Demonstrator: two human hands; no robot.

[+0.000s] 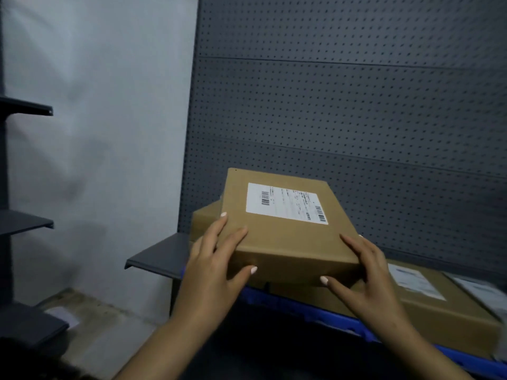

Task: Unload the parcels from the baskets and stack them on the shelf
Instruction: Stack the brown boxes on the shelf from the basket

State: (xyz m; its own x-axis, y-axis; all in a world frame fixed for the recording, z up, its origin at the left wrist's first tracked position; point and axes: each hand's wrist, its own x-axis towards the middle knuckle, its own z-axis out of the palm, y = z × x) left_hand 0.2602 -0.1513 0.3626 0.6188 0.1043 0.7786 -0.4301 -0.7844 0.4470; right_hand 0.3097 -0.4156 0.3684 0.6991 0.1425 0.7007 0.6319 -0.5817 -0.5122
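Cardboard parcel (pixel 285 231) gripped by hands (pixel 290 272).

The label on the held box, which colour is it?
White with black print and barcodes; the label shows best in the head view.

A pale grey wall (pixel 104 127) fills the left of the frame, a dark perforated pegboard panel (pixel 356 91) the upper right, and a stained floor (pixel 109 325) with a white paper scrap (pixel 64 316) lies lower left.

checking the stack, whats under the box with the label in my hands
Another brown parcel shows under the labelled box, on the shelf. Most of it is covered.
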